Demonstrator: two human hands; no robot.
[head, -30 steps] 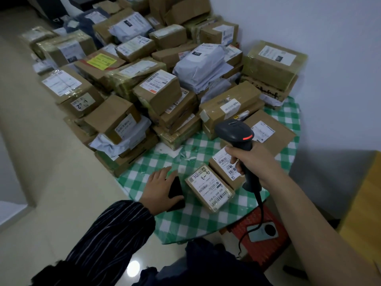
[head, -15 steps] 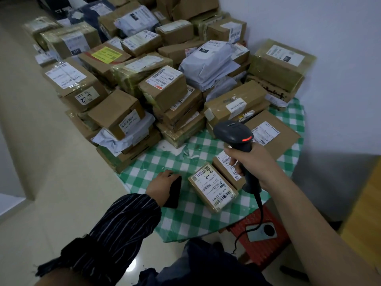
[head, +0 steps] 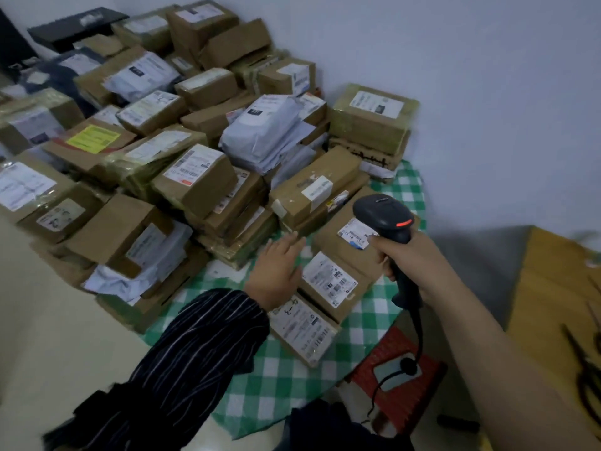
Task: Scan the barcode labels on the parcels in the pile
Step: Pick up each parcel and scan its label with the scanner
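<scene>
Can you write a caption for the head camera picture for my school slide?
Right hand grips a barcode scanner while the open left hand reaches toward a pile of parcels.

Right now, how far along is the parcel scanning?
Probably early. Three small parcels, like the nearest one, lie apart on the checked tablecloth, maybe already scanned. The right hand grips the barcode scanner; the left hand reaches, open, toward the pile. Dozens of parcels remain stacked.
</scene>
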